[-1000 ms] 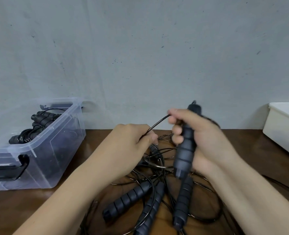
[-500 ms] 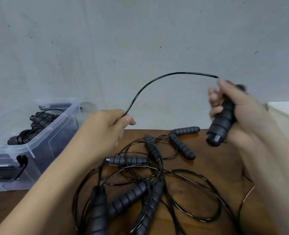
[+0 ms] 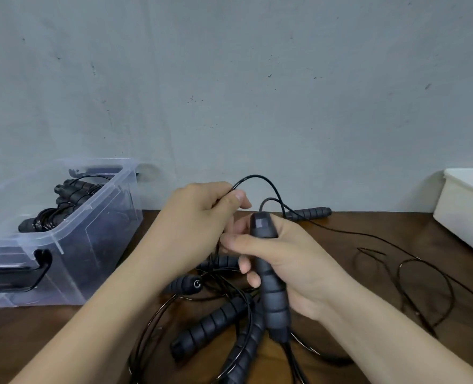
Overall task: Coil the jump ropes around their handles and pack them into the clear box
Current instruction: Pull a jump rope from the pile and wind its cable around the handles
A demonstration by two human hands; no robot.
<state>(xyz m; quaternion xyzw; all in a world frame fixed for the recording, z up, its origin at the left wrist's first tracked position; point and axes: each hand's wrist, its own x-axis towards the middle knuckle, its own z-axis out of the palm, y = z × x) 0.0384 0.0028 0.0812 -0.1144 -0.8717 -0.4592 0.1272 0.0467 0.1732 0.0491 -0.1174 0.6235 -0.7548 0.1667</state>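
Lowered from 2 o'clock, right hand (image 3: 299, 261) grips the handle (image 3: 274, 300) centrally; left hand (image 3: 199, 220) pinches its cord (image 3: 253, 176) at 11 o'clock.

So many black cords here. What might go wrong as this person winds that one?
The cord pinched in the left hand could snag the tangled pile under the right hand and its held handle, dragging other ropes along. The trailing cord on the table may catch the loose handle by the wall.

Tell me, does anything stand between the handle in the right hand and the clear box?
Only the left hand, pinching the rope, lies between the handle in the right hand and the clear box, whose top is open.
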